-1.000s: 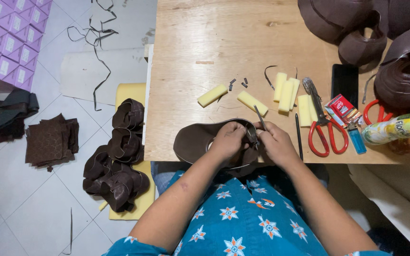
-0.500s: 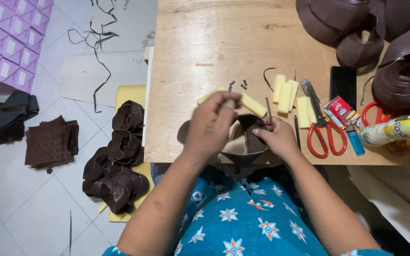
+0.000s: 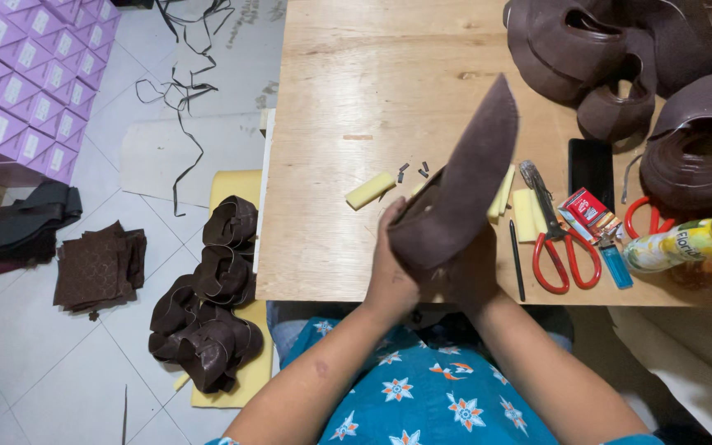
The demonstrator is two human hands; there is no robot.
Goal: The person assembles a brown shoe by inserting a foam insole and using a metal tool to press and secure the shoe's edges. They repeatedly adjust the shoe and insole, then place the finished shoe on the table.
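Counted on the table [image 3: 331, 99]: two scissors [image 3: 566, 251], one phone [image 3: 592, 167], one bottle [image 3: 686, 243], one pen [image 3: 517, 259], one lighter [image 3: 615, 264], one small red box [image 3: 587, 210]; two hands [image 3: 389, 276] hold one brown piece [image 3: 463, 185].

I see a dark brown suede piece [image 3: 463, 185] against the pale wooden table [image 3: 348, 99]. The foam blocks [image 3: 370, 190] are pale yellow, the scissors [image 3: 566, 255] have red handles, and the bottle [image 3: 686, 241] is yellow with an orange cap. My garment [image 3: 438, 395] is teal with white star flowers. The floor boxes [image 3: 18, 74] are lilac; the curled pieces [image 3: 208, 321] are dark brown.
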